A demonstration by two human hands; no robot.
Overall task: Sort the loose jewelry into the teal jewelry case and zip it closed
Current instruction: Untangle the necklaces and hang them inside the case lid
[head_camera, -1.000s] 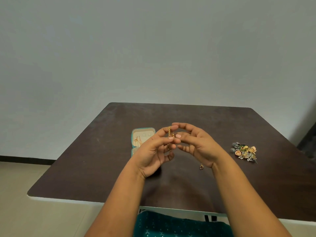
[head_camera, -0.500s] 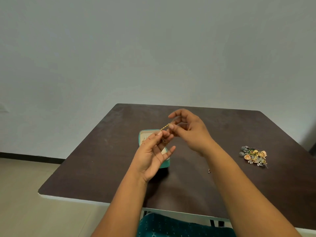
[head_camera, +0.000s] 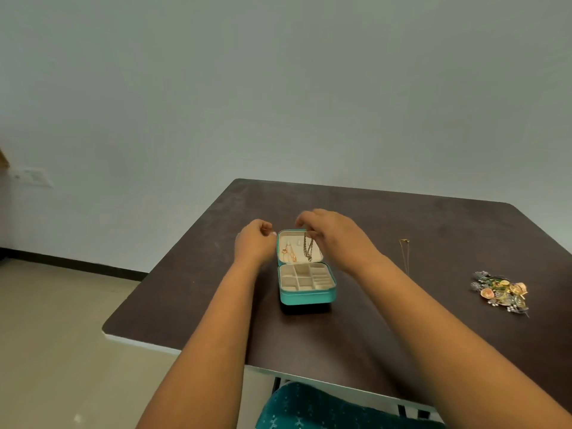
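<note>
Teal case [head_camera: 306,297], cream lining; dark brown table [head_camera: 402,320]; gold chain [head_camera: 308,249]; teal patterned seat [head_camera: 325,410].

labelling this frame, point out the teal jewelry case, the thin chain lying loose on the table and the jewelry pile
teal jewelry case [head_camera: 308,297]: head view, front wall
thin chain [head_camera: 406,258]: head view, mid-length
jewelry pile [head_camera: 500,293]: head view, middle

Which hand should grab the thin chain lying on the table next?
Probably the right hand. The thin chain lies on the table to the right of the teal case, on that hand's side. The left hand is beyond the case's other side and would have to cross over.
</note>
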